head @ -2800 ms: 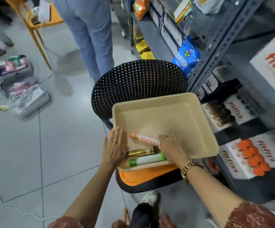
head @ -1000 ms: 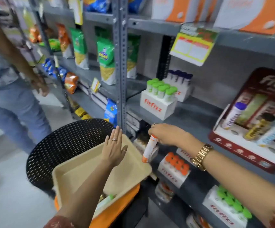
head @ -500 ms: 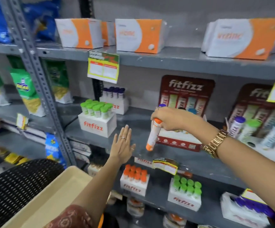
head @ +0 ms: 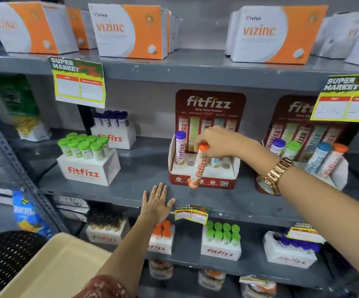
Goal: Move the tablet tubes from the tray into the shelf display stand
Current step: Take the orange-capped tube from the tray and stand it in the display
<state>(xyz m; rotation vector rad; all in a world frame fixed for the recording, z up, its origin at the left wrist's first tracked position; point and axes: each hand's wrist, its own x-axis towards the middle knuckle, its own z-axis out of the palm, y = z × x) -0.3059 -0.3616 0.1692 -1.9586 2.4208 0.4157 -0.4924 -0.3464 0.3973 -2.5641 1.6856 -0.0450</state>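
My right hand (head: 219, 140) grips an orange-capped tablet tube (head: 198, 168) near its cap, hanging it tilted in front of the red display stand (head: 204, 181) on the middle shelf. The stand holds a purple-capped tube (head: 180, 148) at its left and a small blue-labelled tube (head: 214, 162) behind the held one; empty holes show between them. My left hand (head: 157, 204) is open, fingers spread, hovering near the shelf's front edge below the stand. A corner of the beige tray (head: 51, 267) shows at bottom left; its contents are out of view.
A second red stand (head: 307, 160) with several tubes stands to the right. White boxes of green-capped (head: 86, 160) and purple-capped (head: 113, 130) tubes sit at left. More tube boxes fill the lower shelf (head: 221, 239). A black perforated chair back (head: 4, 252) is beside the tray.
My right hand lifted the orange-capped tube out of the tray and carried it up to the red display stand. My left hand left the tray and rose towards the shelf edge.
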